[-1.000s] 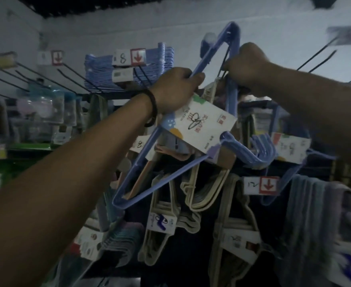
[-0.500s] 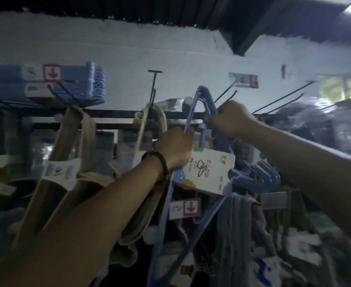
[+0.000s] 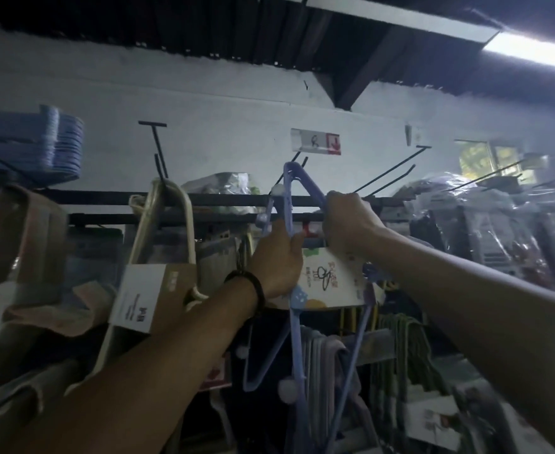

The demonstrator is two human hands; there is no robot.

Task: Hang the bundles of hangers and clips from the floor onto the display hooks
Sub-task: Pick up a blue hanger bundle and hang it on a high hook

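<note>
Black hooks (image 3: 389,171) jut from the wall (image 3: 220,132). My left hand (image 3: 277,260) and right hand (image 3: 348,221) clamp the blue hangers (image 3: 296,348) (right one higher).

the bundle of pale blue plastic hangers (image 3: 288,188) is being held high and tilted, its pointed corner reaching up just beside a black wire display hook (image 3: 295,157); whether it is catching on the hook is hard to tell. a white paper label (image 3: 328,280) is wrapping its middle, and its long arms are trailing downward. the left hand (image 3: 277,260) is gripping one arm, the right hand (image 3: 348,221) the other.
</note>
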